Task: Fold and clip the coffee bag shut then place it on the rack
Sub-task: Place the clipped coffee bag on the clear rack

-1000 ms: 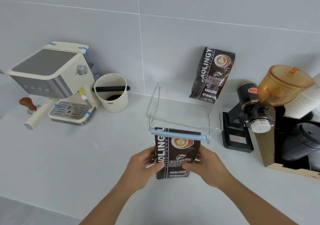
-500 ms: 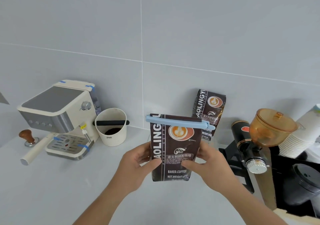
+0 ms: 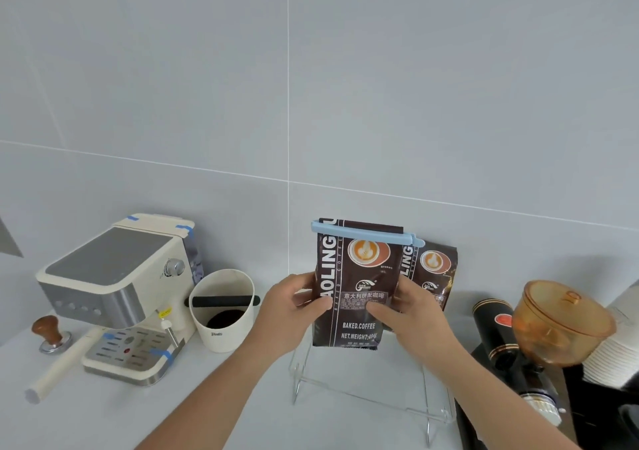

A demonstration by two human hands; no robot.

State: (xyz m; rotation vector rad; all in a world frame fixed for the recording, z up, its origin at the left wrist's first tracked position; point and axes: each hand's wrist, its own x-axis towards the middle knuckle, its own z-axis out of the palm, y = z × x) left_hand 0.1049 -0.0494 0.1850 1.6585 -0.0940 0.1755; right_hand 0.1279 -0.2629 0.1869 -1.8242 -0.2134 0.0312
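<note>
**A:** Start with what is closest to you. What are your hands doing?

**B:** Your left hand point(image 3: 294, 308) and your right hand point(image 3: 411, 311) are both closed on the dark brown foil coffee bag with the latte picture point(image 3: 352, 287). One hand is on each side edge, thumbs on the front. You hold it upright, up in the air.

**A:** Is the bag shut?

**B:** It looks shut. The long pale blue plastic clip point(image 3: 366, 234) lies right across the top, and a dark strip of bag pokes out just above it. So I would say the fold and the clip are done.

**A:** Then what is left for you?

**B:** Only the last part. The clear plastic rack with thin see-through legs point(image 3: 373, 397) is below the bag, on the white counter point(image 3: 103, 415). The bag's bottom edge looks to be just over the rack's top, but I can't tell if it touches. You have not let go, so it is not put down yet.

**A:** Is there room up there?

**B:** A second dark brown coffee bag point(image 3: 434, 276) stands just behind your right hand, leaning on the grey tiled wall point(image 3: 311, 86). It seems to be at the back right of the rack. The spot to its left looks free.

**A:** Anything to watch for?

**B:** I think your bag could bump the other one, so set it down gently next to it.
</note>
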